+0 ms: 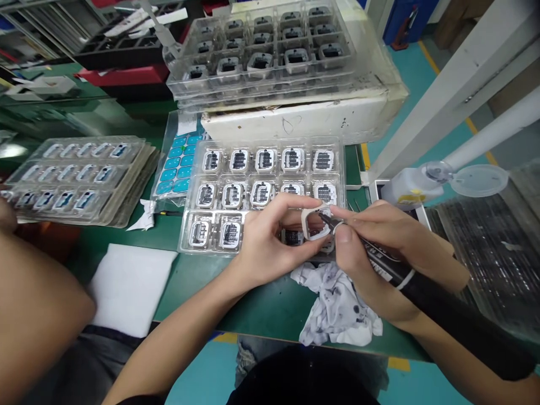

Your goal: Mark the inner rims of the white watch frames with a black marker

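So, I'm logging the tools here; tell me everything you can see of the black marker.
The black marker is long, smooth and plastic-looking, with pale lettering, a pale ring around the barrel and another near the dark tip. It is uncapped and slants, tip away from the wearer, rear toward the camera. The right hand grips it; its tip is at the opening of the pale frame in the left hand. Contact there is unclear.

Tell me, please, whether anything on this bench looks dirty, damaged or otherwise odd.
The crumpled white cloth at the near edge of the green bench has dark smudges, whereas the flat white cloth to its left looks clean. Dark marks also show on the front of the white block farther back.
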The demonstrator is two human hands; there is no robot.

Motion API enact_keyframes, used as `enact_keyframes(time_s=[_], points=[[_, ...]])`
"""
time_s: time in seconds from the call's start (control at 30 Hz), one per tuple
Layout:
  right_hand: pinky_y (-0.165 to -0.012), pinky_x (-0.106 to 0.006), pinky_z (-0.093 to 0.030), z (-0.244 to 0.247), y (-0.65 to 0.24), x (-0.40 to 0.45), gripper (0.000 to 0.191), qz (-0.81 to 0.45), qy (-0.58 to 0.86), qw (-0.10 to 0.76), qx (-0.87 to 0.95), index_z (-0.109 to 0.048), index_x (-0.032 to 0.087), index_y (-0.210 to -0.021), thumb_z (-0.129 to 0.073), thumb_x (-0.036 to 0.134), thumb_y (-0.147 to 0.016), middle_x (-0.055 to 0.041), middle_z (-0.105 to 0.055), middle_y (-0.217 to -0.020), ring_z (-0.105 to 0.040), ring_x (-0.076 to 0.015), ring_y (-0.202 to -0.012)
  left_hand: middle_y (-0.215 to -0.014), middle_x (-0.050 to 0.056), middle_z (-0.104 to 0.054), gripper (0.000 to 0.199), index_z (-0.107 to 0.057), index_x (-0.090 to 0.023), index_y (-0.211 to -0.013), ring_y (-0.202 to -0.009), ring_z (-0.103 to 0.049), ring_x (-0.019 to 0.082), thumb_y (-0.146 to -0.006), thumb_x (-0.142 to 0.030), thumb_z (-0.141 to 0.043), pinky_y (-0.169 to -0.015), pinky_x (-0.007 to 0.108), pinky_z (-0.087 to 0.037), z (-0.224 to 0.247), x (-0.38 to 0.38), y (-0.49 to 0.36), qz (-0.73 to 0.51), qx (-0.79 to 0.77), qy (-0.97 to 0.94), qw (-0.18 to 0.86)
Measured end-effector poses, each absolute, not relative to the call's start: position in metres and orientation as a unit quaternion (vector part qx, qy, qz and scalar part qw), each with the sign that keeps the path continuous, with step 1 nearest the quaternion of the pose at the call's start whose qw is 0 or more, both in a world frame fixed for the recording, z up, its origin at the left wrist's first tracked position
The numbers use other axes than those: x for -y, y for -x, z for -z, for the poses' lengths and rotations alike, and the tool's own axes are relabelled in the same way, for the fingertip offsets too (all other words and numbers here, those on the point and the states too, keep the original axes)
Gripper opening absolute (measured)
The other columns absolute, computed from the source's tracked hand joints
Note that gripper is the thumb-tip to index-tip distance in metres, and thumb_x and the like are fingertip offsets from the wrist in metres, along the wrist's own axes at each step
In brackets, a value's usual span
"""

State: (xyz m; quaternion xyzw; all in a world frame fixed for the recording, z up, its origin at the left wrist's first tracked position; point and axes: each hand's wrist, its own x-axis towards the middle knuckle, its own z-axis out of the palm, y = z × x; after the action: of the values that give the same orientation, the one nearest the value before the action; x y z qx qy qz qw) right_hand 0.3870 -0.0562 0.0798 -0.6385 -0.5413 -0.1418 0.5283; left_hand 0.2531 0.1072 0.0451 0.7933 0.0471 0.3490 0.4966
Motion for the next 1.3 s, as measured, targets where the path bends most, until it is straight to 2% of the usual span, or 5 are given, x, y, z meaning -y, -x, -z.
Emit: enact_keyframes(time_s=[0.2,0.37,0.57,1.07,1.3], points=[[-0.067,-0.040,-0.073,-0.0759,-0.3866,0.0521,0.024,0.199,0.595,0.543,0.557,-0.081,0.025,-0.110,-0.086,0.005,-0.099,-0.0054,-0.091,-0.100,-0.088,-0.0252,-0.077,-0.098,0.000,-0.089,0.043,-0.077,-0.024,-0.135,-0.084,-0.091,0.017,-0.098,-0.024,-0.098,-0.078,0.022,-0.075,-0.0422,-0.1071,-0.2532,-0.367,-0.037,-0.810,0.456],[-0.066,-0.039,-0.073,-0.0774,-0.3857,0.0500,0.021,0.217,0.598,0.533,0.558,-0.080,0.024,-0.107,-0.086,0.005,-0.099,-0.0067,-0.090,-0.097,-0.087,-0.0241,-0.076,-0.101,-0.001,-0.090,0.041,-0.076,-0.024,-0.135,-0.085,-0.090,0.015,-0.099,-0.018,-0.095,-0.081,0.020,-0.074,-0.0448,-0.1068,-0.2539,-0.370,-0.022,-0.807,0.461],[-0.066,-0.039,-0.073,-0.0782,-0.3830,0.0516,0.022,0.198,0.608,0.530,0.557,-0.081,0.023,-0.108,-0.085,0.004,-0.098,-0.0088,-0.091,-0.100,-0.086,-0.0239,-0.078,-0.102,0.000,-0.088,0.038,-0.076,-0.024,-0.135,-0.086,-0.091,0.017,-0.100,-0.025,-0.093,-0.075,0.021,-0.072,-0.0420,-0.1094,-0.2545,-0.373,-0.024,-0.825,0.424],[-0.072,-0.040,-0.074,-0.0736,-0.3889,0.0534,0.027,0.197,0.586,0.534,0.577,-0.083,0.021,-0.114,-0.088,0.001,-0.096,-0.0081,-0.091,-0.101,-0.089,-0.0262,-0.084,-0.109,0.001,-0.087,0.042,-0.076,-0.023,-0.138,-0.085,-0.089,0.013,-0.101,-0.017,-0.094,-0.078,0.018,-0.074,-0.0404,-0.1115,-0.2572,-0.397,0.010,-0.819,0.415],[-0.072,-0.041,-0.077,-0.0742,-0.3868,0.0595,0.029,0.174,0.616,0.528,0.558,-0.084,0.033,-0.114,-0.088,0.007,-0.100,-0.0004,-0.090,-0.104,-0.089,-0.0267,-0.086,-0.105,0.001,-0.087,0.039,-0.077,-0.023,-0.138,-0.082,-0.088,0.013,-0.102,-0.021,-0.092,-0.075,0.019,-0.073,-0.0403,-0.1115,-0.2566,-0.389,-0.001,-0.827,0.406]])
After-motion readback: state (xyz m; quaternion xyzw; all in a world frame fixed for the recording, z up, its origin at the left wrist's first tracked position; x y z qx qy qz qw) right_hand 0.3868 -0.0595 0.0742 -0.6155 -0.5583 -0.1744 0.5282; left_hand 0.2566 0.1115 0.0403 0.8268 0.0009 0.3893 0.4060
